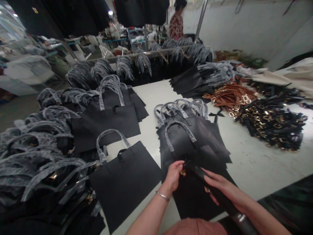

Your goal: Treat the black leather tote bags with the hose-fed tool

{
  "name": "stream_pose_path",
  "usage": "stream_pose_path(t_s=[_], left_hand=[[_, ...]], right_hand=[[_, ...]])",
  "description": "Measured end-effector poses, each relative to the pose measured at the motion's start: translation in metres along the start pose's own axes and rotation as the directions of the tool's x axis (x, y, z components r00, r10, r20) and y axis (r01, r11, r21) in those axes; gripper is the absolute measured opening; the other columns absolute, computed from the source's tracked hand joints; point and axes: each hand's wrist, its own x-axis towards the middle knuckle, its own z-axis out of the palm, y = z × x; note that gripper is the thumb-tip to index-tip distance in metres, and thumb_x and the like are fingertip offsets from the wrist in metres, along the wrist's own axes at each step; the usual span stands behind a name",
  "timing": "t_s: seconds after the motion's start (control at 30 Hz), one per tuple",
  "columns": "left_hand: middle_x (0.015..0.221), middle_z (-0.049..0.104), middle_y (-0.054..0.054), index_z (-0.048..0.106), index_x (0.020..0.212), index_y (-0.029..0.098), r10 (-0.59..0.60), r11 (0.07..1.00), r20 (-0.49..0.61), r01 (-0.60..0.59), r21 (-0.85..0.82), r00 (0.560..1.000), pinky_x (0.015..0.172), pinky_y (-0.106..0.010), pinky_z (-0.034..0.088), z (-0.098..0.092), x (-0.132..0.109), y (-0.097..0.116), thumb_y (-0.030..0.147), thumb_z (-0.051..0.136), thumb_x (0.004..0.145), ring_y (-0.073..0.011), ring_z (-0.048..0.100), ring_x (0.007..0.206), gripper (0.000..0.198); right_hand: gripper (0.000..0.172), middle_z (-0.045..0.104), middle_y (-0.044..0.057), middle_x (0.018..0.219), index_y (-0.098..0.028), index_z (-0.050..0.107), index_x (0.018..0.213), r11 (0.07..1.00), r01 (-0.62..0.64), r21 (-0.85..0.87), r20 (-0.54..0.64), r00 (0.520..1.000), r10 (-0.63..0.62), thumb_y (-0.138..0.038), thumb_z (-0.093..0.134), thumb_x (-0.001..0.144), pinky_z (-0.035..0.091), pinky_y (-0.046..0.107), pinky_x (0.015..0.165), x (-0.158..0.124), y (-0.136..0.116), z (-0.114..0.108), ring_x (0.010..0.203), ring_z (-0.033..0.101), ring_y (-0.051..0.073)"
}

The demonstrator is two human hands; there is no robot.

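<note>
My left hand (174, 176), with a bangle at the wrist, pinches a thin black strap (186, 162). Small gold-coloured hardware (183, 173) hangs just below those fingers. In my right hand (218, 184) is a long black bar-shaped piece (223, 200) with a silver band near its lower end; its kind is unclear. Both hands are above a black bag panel (193, 199). Just beyond them lies a stack of black bag panels (195, 133) with plastic-wrapped handles. To the left, a single black panel (127, 186) lies flat, its wrapped handle upward.
More panels with wrapped handles (31, 176) crowd the left side. Brown straps (234, 98) and a heap of black straps with gold hardware (271, 120) lie at right on the pale table (246, 163). Wrapped handles hang over a rail (137, 56); a person (176, 24) is behind it.
</note>
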Motion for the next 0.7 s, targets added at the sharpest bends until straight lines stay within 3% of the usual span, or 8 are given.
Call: stream_pose_path(t_s=[0.1, 0.23, 0.43, 0.6, 0.7], left_hand=[[0.077, 0.062, -0.005, 0.066, 0.1, 0.01, -0.007, 1.0, -0.011, 0.007, -0.026, 1.0, 0.055, -0.022, 0.04, 0.001, -0.001, -0.003, 0.038, 0.073, 0.073, -0.0106, 0.054, 0.06, 0.039], [0.091, 0.065, -0.01, 0.063, 0.102, 0.011, -0.039, 0.997, -0.01, 0.038, -0.062, 0.999, 0.053, -0.022, 0.04, 0.002, -0.003, -0.002, 0.035, 0.071, 0.075, -0.0151, 0.063, 0.07, 0.037], [0.088, 0.065, -0.009, 0.062, 0.099, 0.012, -0.078, 0.994, -0.022, 0.076, -0.08, 0.997, 0.05, -0.02, 0.038, 0.004, -0.011, -0.003, 0.027, 0.068, 0.075, -0.0138, 0.063, 0.066, 0.029], [0.095, 0.066, -0.011, 0.056, 0.104, 0.013, -0.133, 0.986, -0.036, 0.129, -0.105, 0.99, 0.048, -0.02, 0.038, 0.002, -0.015, -0.004, 0.018, 0.057, 0.079, -0.0153, 0.066, 0.066, 0.026], [0.094, 0.066, -0.01, 0.057, 0.103, 0.013, -0.161, 0.981, -0.056, 0.154, -0.116, 0.985, 0.046, -0.019, 0.036, 0.001, -0.016, -0.006, 0.015, 0.054, 0.078, -0.0152, 0.067, 0.064, 0.025]], right_hand=[[0.072, 0.063, -0.002, 0.067, -0.023, 0.037, 0.148, 1.0, -0.007, 0.022, -0.02, 1.0, 0.008, -0.051, 0.063, 0.086, 0.041, 0.019, 0.037, 0.001, 0.002, 0.0, 0.041, 0.054, 0.011], [0.067, 0.063, -0.002, 0.068, -0.025, 0.039, 0.146, 0.994, 0.1, 0.044, -0.122, 0.988, -0.094, -0.049, 0.063, 0.088, 0.043, 0.019, 0.039, 0.0, 0.001, -0.004, 0.043, 0.056, 0.011], [0.07, 0.064, -0.001, 0.067, -0.023, 0.037, 0.147, 0.999, 0.002, 0.035, -0.026, 1.0, -0.001, -0.048, 0.063, 0.087, 0.041, 0.019, 0.037, -0.005, 0.003, -0.005, 0.04, 0.054, 0.011], [0.069, 0.062, -0.002, 0.067, -0.024, 0.037, 0.147, 0.998, 0.062, 0.014, -0.12, 0.991, -0.06, -0.048, 0.063, 0.088, 0.043, 0.02, 0.039, 0.002, -0.001, -0.003, 0.042, 0.055, 0.011], [0.068, 0.063, -0.002, 0.067, -0.025, 0.04, 0.146, 1.0, 0.006, -0.014, -0.063, 0.998, -0.007, -0.048, 0.064, 0.087, 0.041, 0.019, 0.038, -0.002, 0.0, -0.004, 0.042, 0.055, 0.011]])
